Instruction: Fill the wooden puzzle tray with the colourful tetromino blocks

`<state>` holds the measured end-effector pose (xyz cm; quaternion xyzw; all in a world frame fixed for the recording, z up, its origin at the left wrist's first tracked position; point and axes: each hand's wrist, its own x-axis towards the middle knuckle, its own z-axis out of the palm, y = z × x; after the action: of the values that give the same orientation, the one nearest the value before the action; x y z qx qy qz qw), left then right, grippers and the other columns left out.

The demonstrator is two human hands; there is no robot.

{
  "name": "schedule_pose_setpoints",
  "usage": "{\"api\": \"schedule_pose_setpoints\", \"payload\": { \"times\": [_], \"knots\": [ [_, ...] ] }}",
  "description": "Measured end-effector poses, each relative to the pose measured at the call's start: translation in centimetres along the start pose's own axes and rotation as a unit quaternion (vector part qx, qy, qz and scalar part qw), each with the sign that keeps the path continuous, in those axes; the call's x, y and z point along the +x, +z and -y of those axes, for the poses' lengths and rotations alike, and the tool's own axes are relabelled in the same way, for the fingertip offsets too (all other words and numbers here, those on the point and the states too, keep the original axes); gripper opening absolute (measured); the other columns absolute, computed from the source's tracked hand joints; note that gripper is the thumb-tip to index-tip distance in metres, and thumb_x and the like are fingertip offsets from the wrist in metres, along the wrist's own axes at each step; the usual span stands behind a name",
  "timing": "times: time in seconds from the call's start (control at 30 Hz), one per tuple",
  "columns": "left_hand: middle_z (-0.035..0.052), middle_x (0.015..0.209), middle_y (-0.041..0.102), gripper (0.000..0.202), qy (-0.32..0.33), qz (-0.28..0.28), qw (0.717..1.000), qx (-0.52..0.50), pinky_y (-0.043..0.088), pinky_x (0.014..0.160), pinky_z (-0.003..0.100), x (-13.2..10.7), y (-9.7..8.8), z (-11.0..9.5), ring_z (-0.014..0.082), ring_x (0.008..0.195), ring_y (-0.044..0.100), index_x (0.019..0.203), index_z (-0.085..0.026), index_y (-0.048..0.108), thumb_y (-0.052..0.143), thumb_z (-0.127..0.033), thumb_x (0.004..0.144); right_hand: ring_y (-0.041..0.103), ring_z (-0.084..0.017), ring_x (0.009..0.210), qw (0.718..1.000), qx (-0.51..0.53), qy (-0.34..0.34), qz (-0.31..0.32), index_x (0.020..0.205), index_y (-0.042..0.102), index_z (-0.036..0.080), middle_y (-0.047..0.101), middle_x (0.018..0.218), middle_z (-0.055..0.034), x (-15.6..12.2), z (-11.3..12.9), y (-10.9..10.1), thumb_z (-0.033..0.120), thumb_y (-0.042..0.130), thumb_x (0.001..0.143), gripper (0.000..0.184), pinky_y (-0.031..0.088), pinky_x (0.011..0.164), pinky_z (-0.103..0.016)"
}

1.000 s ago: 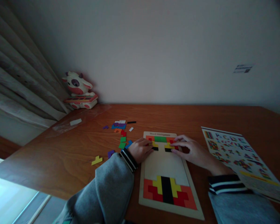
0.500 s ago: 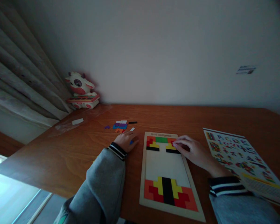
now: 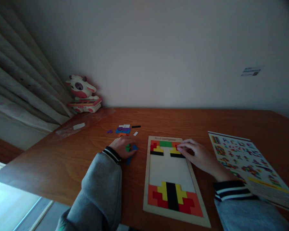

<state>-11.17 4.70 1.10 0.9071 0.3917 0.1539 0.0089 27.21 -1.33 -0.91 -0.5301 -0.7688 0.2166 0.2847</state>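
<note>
The wooden puzzle board (image 3: 146, 179) lies flat, with red, orange, yellow, green and black pieces at its far and near ends and a bare white middle. At its far right corner my right hand (image 3: 195, 155) has its thumb and fingertips closed on a small red puzzle piece (image 3: 177, 148), partly hidden by the fingers. Left of the board, my left hand (image 3: 121, 147) hovers low with fingers apart, over a green puzzle piece (image 3: 127, 148) and blue puzzle pieces (image 3: 134, 148). It partly covers them, and I see no piece gripped there.
Behind my left hand lies a pile of blue, purple, white and orange pieces (image 3: 123, 130), with a black strip (image 3: 136, 126) and a white piece (image 3: 135, 133) beside it. A printed pattern sheet (image 3: 245, 160) is at the right. A cow toy (image 3: 84, 94) stands far left, near clear plastic (image 3: 67, 130).
My left hand has shifted left and slightly nearer, uncovering blue and green pieces by its thumb. My right hand stays at the board's far right corner.
</note>
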Motion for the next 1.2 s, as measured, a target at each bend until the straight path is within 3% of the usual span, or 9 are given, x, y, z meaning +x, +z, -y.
{"api": "schedule_pose_setpoints", "payload": {
  "times": [0.07, 0.23, 0.4, 0.63, 0.77, 0.97, 1.2],
  "knots": [
    [0.0044, 0.089, 0.075, 0.035, 0.03, 0.022, 0.999, -0.028, 0.056, 0.081, 0.031, 0.0, 0.0, -0.1, 0.0217, 0.084, 0.07, 0.108, -0.022, 0.073, 0.07, -0.035, 0.076, 0.067, -0.021, 0.091, 1.0, 0.001, -0.004, -0.003, 0.105, 0.072, 0.024, 0.065, 0.111, -0.0087, 0.0, -0.1, 0.1, 0.047, 0.053, 0.096, 0.032, 0.056, 0.08, -0.038],
    [0.0032, 0.089, 0.076, 0.029, 0.041, 0.006, 0.997, -0.063, 0.056, 0.075, 0.027, 0.3, 1.5, 0.4, 0.0177, 0.076, 0.07, 0.105, -0.023, 0.075, 0.067, -0.025, 0.077, 0.067, -0.021, 0.09, 1.0, 0.003, -0.01, -0.012, 0.104, 0.073, 0.025, 0.065, 0.108, -0.0084, 0.1, -0.3, 0.3, 0.047, 0.053, 0.096, 0.031, 0.056, 0.08, -0.038],
    [0.0051, 0.094, 0.076, 0.032, 0.048, -0.01, 0.998, -0.036, 0.057, 0.081, 0.03, 0.7, 2.6, 0.3, 0.0198, 0.085, 0.071, 0.108, -0.021, 0.073, 0.062, -0.016, 0.079, 0.067, -0.021, 0.09, 1.0, 0.011, -0.007, -0.016, 0.103, 0.073, 0.024, 0.065, 0.108, -0.0082, 0.1, -0.2, 0.3, 0.047, 0.053, 0.095, 0.032, 0.056, 0.08, -0.038],
    [0.0051, 0.096, 0.074, 0.032, 0.077, -0.017, 0.997, -0.021, 0.06, 0.08, 0.029, 1.4, 2.3, -1.0, 0.0178, 0.085, 0.071, 0.107, -0.02, 0.072, 0.055, -0.009, 0.081, 0.067, -0.021, 0.088, 1.0, 0.004, -0.002, -0.013, 0.104, 0.073, 0.025, 0.066, 0.109, -0.0079, 0.1, -0.2, 0.3, 0.048, 0.053, 0.095, 0.032, 0.056, 0.079, -0.038],
    [0.0057, 0.097, 0.074, 0.03, 0.089, -0.029, 0.995, -0.024, 0.06, 0.081, 0.029, 1.6, 2.2, -1.5, 0.0176, 0.087, 0.071, 0.103, -0.019, 0.072, 0.052, -0.008, 0.083, 0.067, -0.021, 0.087, 1.0, 0.001, -0.004, -0.013, 0.105, 0.072, 0.025, 0.065, 0.109, -0.0078, 0.1, -0.1, 0.3, 0.048, 0.053, 0.095, 0.032, 0.056, 0.081, -0.039],
    [0.0066, 0.103, 0.075, 0.023, 0.093, -0.031, 0.994, -0.051, 0.059, 0.085, 0.033, 1.2, 1.9, -1.5, 0.0205, 0.092, 0.071, 0.103, -0.021, 0.073, 0.06, -0.02, 0.083, 0.067, -0.02, 0.085, 1.0, 0.011, -0.005, -0.021, 0.102, 0.073, 0.025, 0.067, 0.107, -0.0078, 0.1, 0.1, 0.3, 0.048, 0.054, 0.095, 0.031, 0.057, 0.077, -0.037],
    [0.0061, 0.1, 0.076, 0.027, 0.093, -0.04, 0.994, -0.034, 0.059, 0.083, 0.034, 1.3, 2.6, -1.0, 0.0208, 0.09, 0.071, 0.105, -0.02, 0.072, 0.058, -0.013, 0.084, 0.067, -0.02, 0.087, 1.0, -0.003, -0.01, -0.016, 0.104, 0.072, 0.024, 0.066, 0.108, -0.0077, 0.1, 0.0, 0.2, 0.045, 0.053, 0.096, 0.029, 0.056, 0.08, -0.038]
  ]
}}
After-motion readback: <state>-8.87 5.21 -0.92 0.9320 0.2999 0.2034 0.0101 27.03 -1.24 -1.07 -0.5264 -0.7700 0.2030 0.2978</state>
